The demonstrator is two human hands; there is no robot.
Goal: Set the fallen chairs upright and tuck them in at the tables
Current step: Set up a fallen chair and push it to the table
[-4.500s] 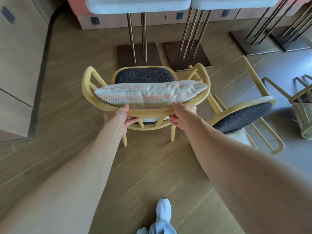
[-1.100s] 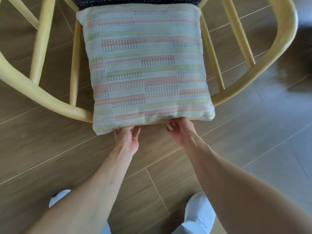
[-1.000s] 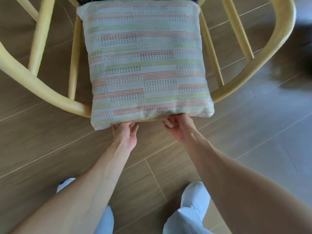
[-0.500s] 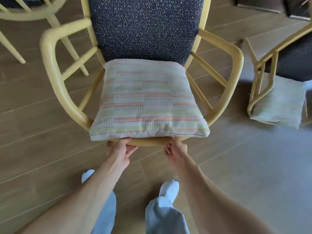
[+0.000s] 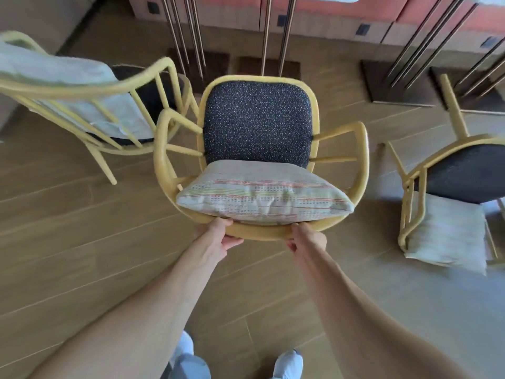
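Chair (image 5: 259, 124) risen upright; hands (image 5: 216, 236) grip curved yellow backrest.

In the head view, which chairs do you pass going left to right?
Upright chair with pale cushion → centre chair held at its back rail by the left hand and right hand → fallen chair.

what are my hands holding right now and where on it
Both the left hand and right hand grip the middle chair by the curved top rail of its backrest, just under the cushion.

Head view — close above, facing forward and down.
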